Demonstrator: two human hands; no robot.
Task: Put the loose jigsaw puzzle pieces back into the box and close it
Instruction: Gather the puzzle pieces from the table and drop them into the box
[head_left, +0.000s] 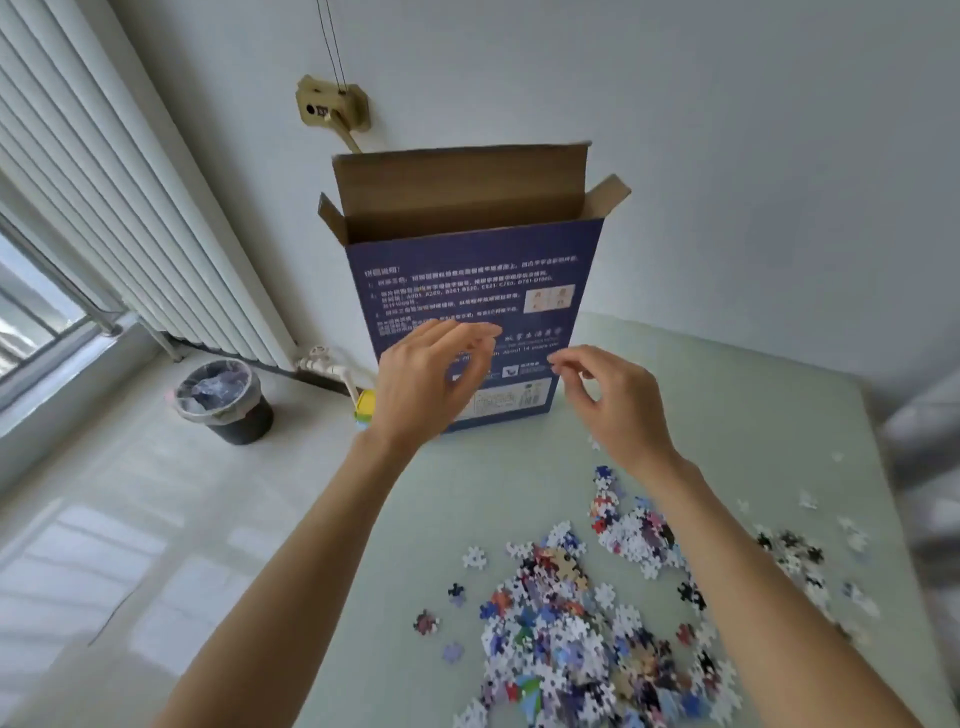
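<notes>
Start at your left: your left hand (421, 384) is raised in front of the lower left part of the box (467, 291), fingers loosely spread and slightly blurred, gripping nothing that shows. Whether the fingertips touch the printed face cannot be told.

The box stands upright on its narrow bottom at the far side of the table (727, 395), its long axis running straight up. Its mouth is at the top, and the top flaps (457, 187) stand open above your hands. So anything you drop in has to travel up and over that front wall, not forward into it.

Your right hand (613, 400) hangs just beside the box's lower right corner, fingers curled with thumb and forefinger close together. It may be pinching a small piece, but that is too small to tell.

The puzzle pieces (582, 613) lie in a loose heap on the table, nearer you and to the right, below your right forearm, well apart from the box. Your right hand is the nearer one to them. I judge nearly all the work is not yet done: scoop from the right, lift high, and the box may tip if nudged.
</notes>
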